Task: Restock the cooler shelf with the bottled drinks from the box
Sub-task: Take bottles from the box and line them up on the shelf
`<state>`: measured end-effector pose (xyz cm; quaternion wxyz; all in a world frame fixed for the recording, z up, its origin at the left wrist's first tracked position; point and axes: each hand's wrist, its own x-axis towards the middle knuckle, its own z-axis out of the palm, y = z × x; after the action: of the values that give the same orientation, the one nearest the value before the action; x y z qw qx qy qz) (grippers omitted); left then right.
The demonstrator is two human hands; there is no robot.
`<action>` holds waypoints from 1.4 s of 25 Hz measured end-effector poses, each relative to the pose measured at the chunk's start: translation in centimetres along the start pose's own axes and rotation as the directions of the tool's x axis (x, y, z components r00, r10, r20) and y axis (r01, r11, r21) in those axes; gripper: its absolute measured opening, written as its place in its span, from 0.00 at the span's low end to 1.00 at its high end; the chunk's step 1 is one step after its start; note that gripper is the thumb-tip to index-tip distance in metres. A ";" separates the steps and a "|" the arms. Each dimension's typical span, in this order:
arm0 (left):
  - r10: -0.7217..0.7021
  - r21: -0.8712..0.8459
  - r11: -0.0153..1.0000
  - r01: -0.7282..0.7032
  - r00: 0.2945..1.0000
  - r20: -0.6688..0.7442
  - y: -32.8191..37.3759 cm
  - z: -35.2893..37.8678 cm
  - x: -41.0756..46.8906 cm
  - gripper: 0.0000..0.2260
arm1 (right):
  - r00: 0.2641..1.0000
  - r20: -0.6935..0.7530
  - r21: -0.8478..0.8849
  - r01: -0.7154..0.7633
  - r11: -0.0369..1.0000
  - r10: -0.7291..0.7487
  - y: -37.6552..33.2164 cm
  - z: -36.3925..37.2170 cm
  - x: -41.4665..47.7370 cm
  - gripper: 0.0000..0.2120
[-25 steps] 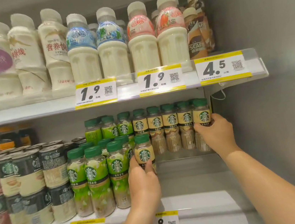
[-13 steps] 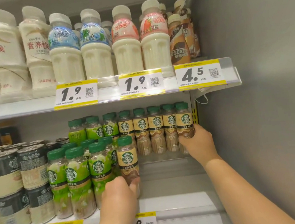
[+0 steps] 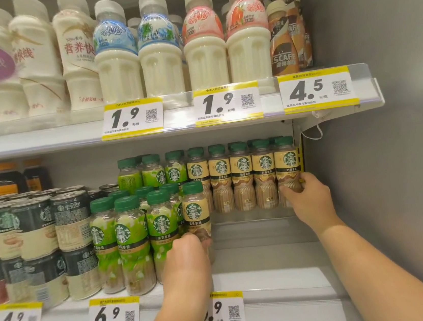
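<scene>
1. left hand (image 3: 184, 266) grips a beige-label bottle (image 3: 196, 215) upright at the near shelf (image 3: 273, 280) edge, beside green bottles (image 3: 132, 239).
2. right hand (image 3: 307, 199) clasps the far-right bottle (image 3: 287, 169) in the back row.

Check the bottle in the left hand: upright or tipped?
Upright. The bottle has its green cap straight above its label, parallel with its neighbours; the left hand hides its base.

Single head-worn wide-angle view, facing forward into an open cooler at close range. Eye line sits about level with the upper shelf edge (image 3: 174, 123); the lower shelf (image 3: 270, 259) is seen from slightly above. Cooler side wall (image 3: 389, 138) fills the right. Both forearms enter from the bottom edge. Straight lines bow near the borders.
</scene>
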<state>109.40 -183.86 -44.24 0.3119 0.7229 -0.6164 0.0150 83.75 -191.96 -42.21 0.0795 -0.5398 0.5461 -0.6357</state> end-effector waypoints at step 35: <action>0.565 0.252 0.798 -0.547 0.825 -0.002 -5.6 -3.3 -2.7 0.13 | 0.976 0.182 -0.760 0.063 0.647 0.119 -7.1 -3.8 -9.8 0.32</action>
<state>114.97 -179.68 -45.10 0.2275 0.5412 -0.7822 0.2084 88.27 -180.06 -41.87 -0.0861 -0.5799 0.7589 -0.2837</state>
